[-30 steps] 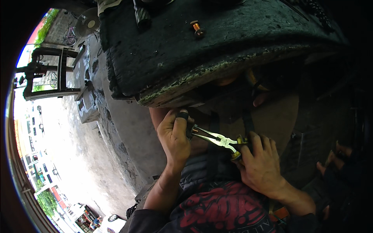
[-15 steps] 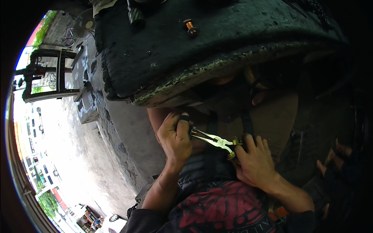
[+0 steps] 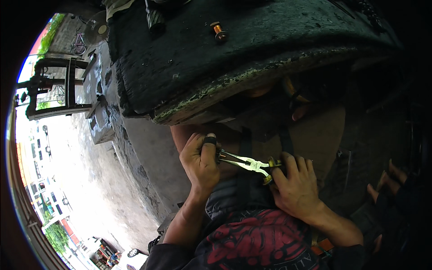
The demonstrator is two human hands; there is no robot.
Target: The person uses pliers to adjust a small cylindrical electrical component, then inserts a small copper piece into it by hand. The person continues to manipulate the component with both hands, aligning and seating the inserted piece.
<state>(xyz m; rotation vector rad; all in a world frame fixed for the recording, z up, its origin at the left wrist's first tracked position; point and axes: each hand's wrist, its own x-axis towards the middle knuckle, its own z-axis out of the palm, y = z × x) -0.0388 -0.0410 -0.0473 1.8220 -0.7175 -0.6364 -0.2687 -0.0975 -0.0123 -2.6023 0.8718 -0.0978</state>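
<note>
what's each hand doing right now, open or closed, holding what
Left hand: closed around a dark part, mostly hidden.
Right hand: closed, holding the pliers by the handles.

Most of a dark piece (image 3: 218,154) was covered by the left hand (image 3: 201,163), and its shape could not be made out. The tips of the pliers (image 3: 255,165) were obscured there, while the handle ends were hidden by the right hand (image 3: 297,185). A fluted cylinder (image 3: 155,20) was cut off by the upper edge, and the printed shirt (image 3: 261,243) by the lower. Toes or fingers (image 3: 372,193) at the right were partly swallowed by shadow.
</note>
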